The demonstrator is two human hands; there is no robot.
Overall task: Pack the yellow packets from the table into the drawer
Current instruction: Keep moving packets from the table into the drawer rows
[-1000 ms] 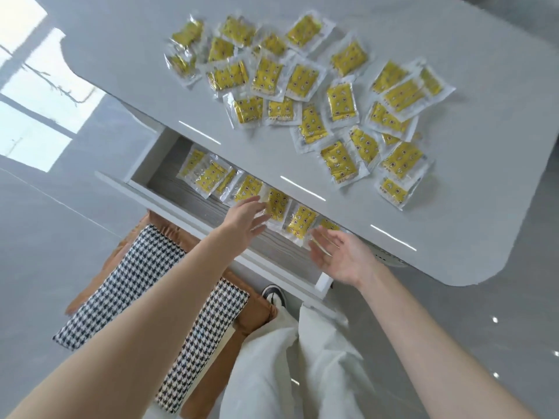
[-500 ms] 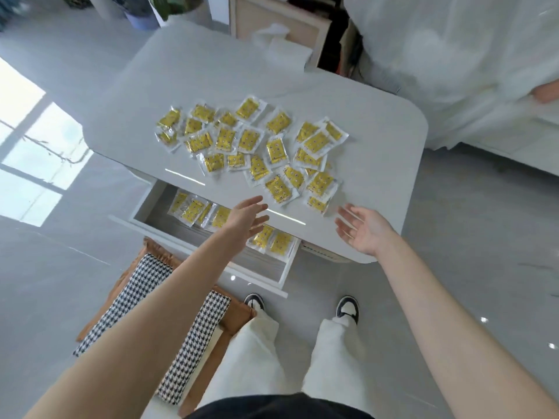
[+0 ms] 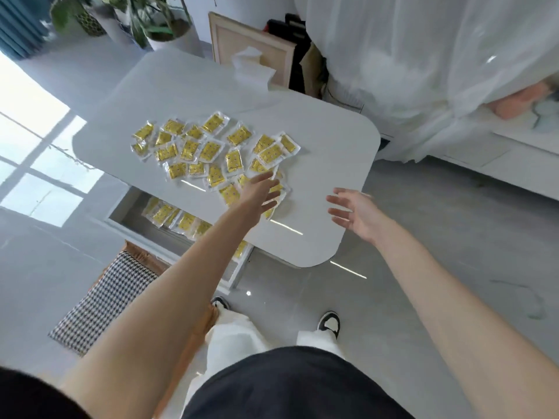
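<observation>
Several yellow packets (image 3: 211, 149) in clear wrappers lie spread over the white table (image 3: 320, 164). Below the table's near-left edge the drawer (image 3: 133, 220) stands pulled out, with a row of yellow packets (image 3: 174, 216) inside it. My left hand (image 3: 260, 190) reaches over the nearest packets on the table, fingers spread and empty. My right hand (image 3: 354, 213) hovers over the table's near-right edge, palm open, holding nothing. My left forearm hides the right part of the drawer.
A houndstooth cushion on a brown stool (image 3: 106, 300) stands under the drawer. A white tissue box (image 3: 252, 69) sits at the table's far edge, with a wooden frame (image 3: 242, 40) and potted plants (image 3: 163, 22) behind. White sheeting (image 3: 423, 71) covers furniture on the right.
My left hand has risen from the drawer to the packets on the table. My right hand moved up and right, over the table's edge. The view pulled back and tilted up.
</observation>
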